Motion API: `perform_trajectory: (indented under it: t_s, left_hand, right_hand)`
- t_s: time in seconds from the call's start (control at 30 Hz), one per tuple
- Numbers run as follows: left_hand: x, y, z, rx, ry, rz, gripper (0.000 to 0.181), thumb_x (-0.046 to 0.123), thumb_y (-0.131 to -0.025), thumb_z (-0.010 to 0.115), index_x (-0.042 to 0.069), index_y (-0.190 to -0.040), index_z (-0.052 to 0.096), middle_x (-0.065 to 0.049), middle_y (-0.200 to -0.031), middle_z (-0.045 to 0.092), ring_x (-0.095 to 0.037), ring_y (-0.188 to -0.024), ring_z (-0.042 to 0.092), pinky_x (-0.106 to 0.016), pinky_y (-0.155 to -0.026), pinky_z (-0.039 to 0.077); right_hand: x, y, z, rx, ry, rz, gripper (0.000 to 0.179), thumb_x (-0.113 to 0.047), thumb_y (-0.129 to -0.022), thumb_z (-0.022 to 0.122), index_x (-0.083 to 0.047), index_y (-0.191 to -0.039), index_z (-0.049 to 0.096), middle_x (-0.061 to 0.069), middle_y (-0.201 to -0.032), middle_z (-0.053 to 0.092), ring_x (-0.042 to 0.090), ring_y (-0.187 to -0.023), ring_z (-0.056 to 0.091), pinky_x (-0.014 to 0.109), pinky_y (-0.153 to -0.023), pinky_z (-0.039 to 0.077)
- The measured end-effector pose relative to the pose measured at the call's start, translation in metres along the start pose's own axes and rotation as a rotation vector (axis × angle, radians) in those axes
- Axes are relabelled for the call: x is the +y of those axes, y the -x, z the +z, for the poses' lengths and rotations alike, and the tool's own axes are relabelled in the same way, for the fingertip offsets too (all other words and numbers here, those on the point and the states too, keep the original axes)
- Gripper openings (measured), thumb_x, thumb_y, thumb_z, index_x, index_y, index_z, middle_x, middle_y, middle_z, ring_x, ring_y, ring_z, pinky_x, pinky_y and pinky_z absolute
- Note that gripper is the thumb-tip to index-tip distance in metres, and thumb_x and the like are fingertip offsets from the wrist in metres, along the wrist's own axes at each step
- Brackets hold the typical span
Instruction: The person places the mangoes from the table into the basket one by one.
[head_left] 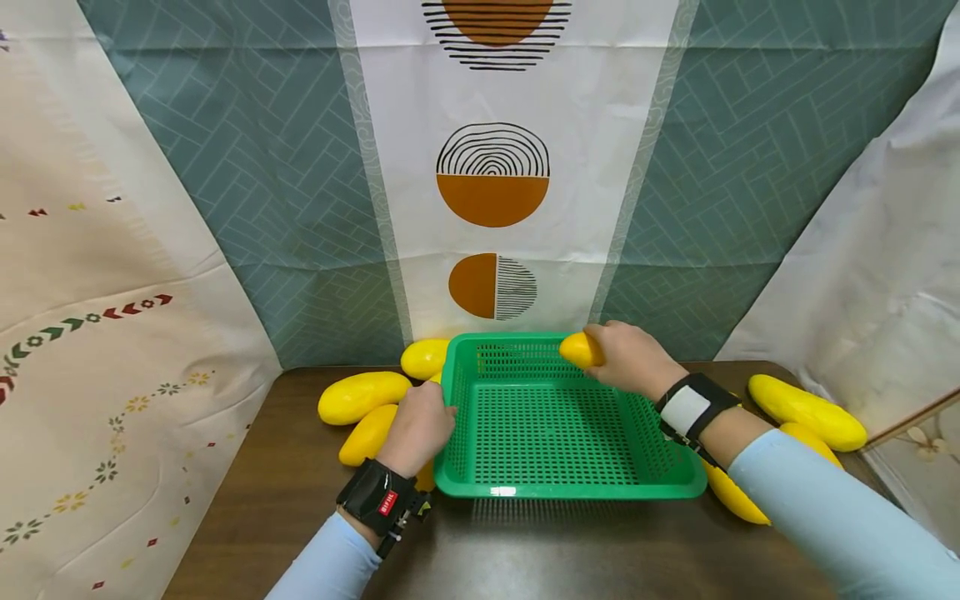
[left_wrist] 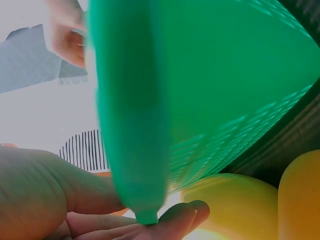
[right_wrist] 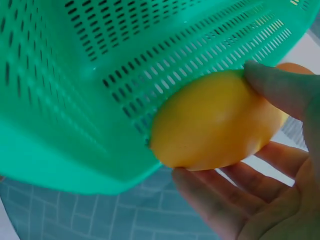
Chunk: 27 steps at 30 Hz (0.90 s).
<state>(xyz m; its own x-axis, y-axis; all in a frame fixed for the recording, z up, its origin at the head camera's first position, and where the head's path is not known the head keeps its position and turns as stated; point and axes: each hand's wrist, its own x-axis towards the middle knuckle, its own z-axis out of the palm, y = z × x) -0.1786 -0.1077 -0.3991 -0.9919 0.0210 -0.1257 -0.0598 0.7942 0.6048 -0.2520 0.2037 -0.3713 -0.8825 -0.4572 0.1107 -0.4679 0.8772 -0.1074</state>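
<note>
A green plastic basket [head_left: 570, 490] with slotted walls and floor sits in the middle, its inside bare in the head view. My left hand [head_left: 422, 427] grips its left rim; in the left wrist view the thumb and fingers pinch the rim [left_wrist: 135, 125] from both sides. At the basket's back right corner, my right hand [head_left: 630, 358] holds a smooth orange-yellow mango [head_left: 581, 350] above the rim. In the right wrist view, thumb and fingertips span the mango [right_wrist: 215, 120], with the slotted wall right behind it.
Several yellow mangoes [head_left: 363, 397] lie left of the basket, some partly behind my left hand. More long yellow fruits [head_left: 806, 412] lie at the right, partly hidden by my right forearm. A patterned cloth [head_left: 495, 200] hangs behind the dark wooden table [head_left: 525, 550].
</note>
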Motion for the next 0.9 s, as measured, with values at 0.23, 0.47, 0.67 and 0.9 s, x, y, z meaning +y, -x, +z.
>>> perform_trajectory:
  t_s: [0.23,0.47,0.67,0.9]
  left_hand:
    - [-0.001,-0.001,0.0,0.0,0.005,-0.004,0.022,0.018,-0.092,0.058,-0.004,-0.095,0.055,-0.008,-0.064,0.049,-0.017,-0.048,0.052,-0.025,-0.041,0.044]
    - [-0.002,-0.002,-0.001,-0.01,0.006,-0.018,0.023,0.018,-0.092,0.058,-0.005,-0.098,0.056,-0.009,-0.066,0.05,-0.017,-0.05,0.052,-0.025,-0.042,0.044]
    - [-0.002,-0.001,0.0,-0.009,-0.002,-0.023,0.025,0.018,-0.091,0.06,-0.005,-0.098,0.056,-0.01,-0.067,0.051,-0.017,-0.051,0.052,-0.024,-0.042,0.044]
    - [-0.002,-0.004,-0.001,0.002,-0.001,-0.005,0.025,0.018,-0.09,0.061,-0.006,-0.098,0.056,-0.01,-0.066,0.051,-0.017,-0.05,0.052,-0.024,-0.043,0.045]
  right_hand:
    - [0.002,-0.007,0.018,-0.086,0.015,0.016,0.047,-0.026,-0.073,0.078,-0.004,-0.11,0.059,0.006,-0.092,0.06,0.019,-0.077,0.056,0.036,-0.068,0.049]
    - [-0.002,-0.007,0.031,-0.134,0.017,0.021,0.047,-0.025,-0.069,0.081,-0.004,-0.106,0.06,0.004,-0.089,0.059,0.018,-0.075,0.055,0.035,-0.068,0.048]
    - [-0.004,-0.01,0.042,-0.188,0.058,0.024,0.049,-0.024,-0.066,0.083,-0.004,-0.104,0.061,0.005,-0.087,0.058,0.019,-0.075,0.055,0.035,-0.068,0.049]
    - [-0.002,-0.011,0.052,-0.241,0.1,0.052,0.061,-0.027,-0.065,0.084,-0.002,-0.115,0.058,0.009,-0.093,0.059,0.023,-0.081,0.057,0.037,-0.069,0.049]
